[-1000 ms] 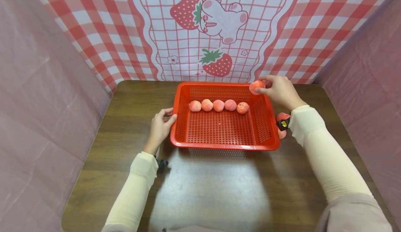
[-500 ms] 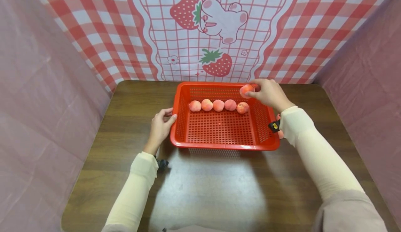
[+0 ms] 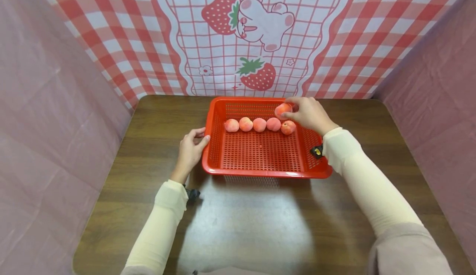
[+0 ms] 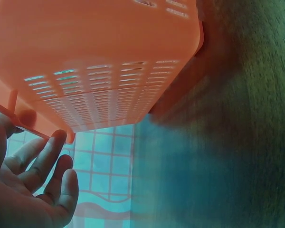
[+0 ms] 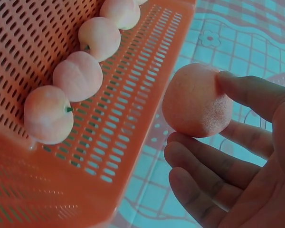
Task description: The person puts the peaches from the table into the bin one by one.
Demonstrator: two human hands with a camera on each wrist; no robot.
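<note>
A red plastic basket [image 3: 260,173] with slotted walls stands on the table. Along its far side lies a row of several peaches, the rightmost peach [image 3: 288,127] with its stem end showing. My right hand [image 3: 311,113] pinches another peach [image 3: 283,110] between thumb and fingers, above the right end of that row. The right wrist view shows this held peach [image 5: 196,100] apart from the basket wall, the other fingers spread below it. My left hand [image 3: 190,152] grips the basket's left rim, thumb on top and fingertips [image 4: 59,137] under the edge.
The brown wooden table [image 3: 130,192] extends around the basket. A red checked cloth [image 3: 130,31] with strawberries hangs right behind it. Pink cloth [image 3: 439,101] walls both sides. Each wrist wears a black camera [image 3: 317,151].
My right hand has carried the peach leftward, from the basket's far right corner to over the row. The right forearm now covers the peaches seen earlier beside the basket. The left hand stays put.
</note>
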